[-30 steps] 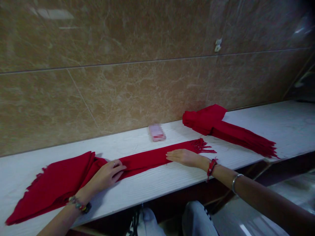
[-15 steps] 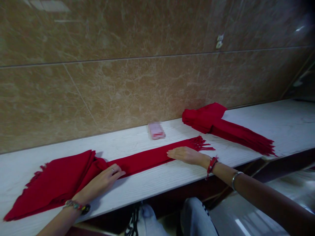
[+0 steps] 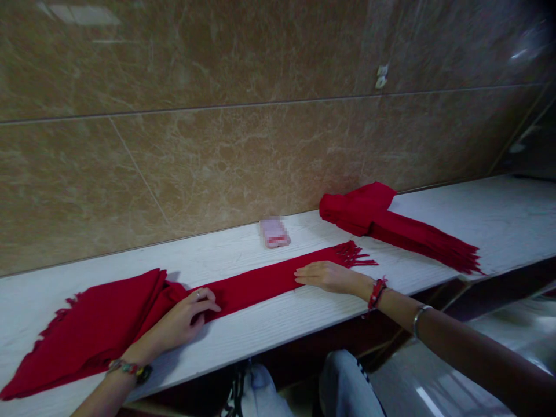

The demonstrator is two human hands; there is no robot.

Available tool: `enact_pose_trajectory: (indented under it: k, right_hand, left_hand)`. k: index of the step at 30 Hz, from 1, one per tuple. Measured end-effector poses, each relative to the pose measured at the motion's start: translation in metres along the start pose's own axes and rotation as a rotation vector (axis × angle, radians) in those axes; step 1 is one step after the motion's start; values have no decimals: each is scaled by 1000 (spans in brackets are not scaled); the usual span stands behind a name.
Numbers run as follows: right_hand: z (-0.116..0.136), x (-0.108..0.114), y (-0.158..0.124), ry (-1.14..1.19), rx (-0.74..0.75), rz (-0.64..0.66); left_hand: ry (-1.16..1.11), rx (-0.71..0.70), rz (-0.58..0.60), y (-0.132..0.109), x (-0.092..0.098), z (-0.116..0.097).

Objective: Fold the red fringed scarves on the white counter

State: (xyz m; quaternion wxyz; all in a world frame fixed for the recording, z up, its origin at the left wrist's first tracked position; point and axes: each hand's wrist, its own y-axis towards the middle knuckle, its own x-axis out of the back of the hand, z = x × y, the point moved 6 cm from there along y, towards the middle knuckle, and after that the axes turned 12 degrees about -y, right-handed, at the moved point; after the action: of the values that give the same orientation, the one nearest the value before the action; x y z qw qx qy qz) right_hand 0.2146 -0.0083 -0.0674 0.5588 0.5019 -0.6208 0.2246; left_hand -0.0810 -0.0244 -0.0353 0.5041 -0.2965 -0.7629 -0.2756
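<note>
A red fringed scarf point(image 3: 256, 281) lies across the white tabletop, folded into a long narrow strip on the right. At the left its cloth point(image 3: 99, 324) spreads into a wide, layered fold. My left hand point(image 3: 191, 313) rests at the join of the two parts, with bent fingers touching the strip and the thumb apart from them near its front edge. Flat on the strip near its fringed end lies my right hand point(image 3: 324, 276), fingers stretched out together.
A second red scarf point(image 3: 369, 211), folded and fringed, sits at the back right. Close to the wall is a small blurred pinkish packet point(image 3: 274, 231). A brown marble wall point(image 3: 243, 150) rises behind the white table point(image 3: 243, 341). My knees are below its front edge.
My left hand has arched up a little, its fingers bending and the thumb coming into view. The right hand stays flat in place on the scarf. The camera view has shifted slightly.
</note>
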Motion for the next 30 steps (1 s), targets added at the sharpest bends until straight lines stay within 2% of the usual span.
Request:
enact_pose_trajectory:
  k: [3,4,6,8,11,13,15,23,26,30]
  right_hand:
    - [-1,-2,1,9,-24,-3]
    - [-1,-3,1,9,-32,-2]
    - [-1,-4,1,3,-49,4]
    - [-1,-4,1,-19,-70,10]
    - [-1,-3,1,-67,-93,36]
    - [-2,-2,-2,-88,-98,60]
    - [-7,-1,-7,-93,-100,74]
    - [-52,-8,-61,-172,-256,95]
    - [-66,-10,-75,-229,-306,145]
    - [-70,8,-76,-303,-356,207]
  left_hand:
    - [-35,-8,85,19,6,-11]
    - [-38,-15,77,29,7,-16]
    - [-34,-8,-23,53,5,-26]
    - [3,41,-151,75,-5,-32]
    - [86,144,-119,98,-38,-35]
    - [135,188,-56,102,-55,-35]
    - [167,203,-30,100,-62,-34]
    - [190,178,-78,98,-61,-32]
    - [188,190,-76,99,-62,-31]
    - [183,207,-48,100,-62,-30]
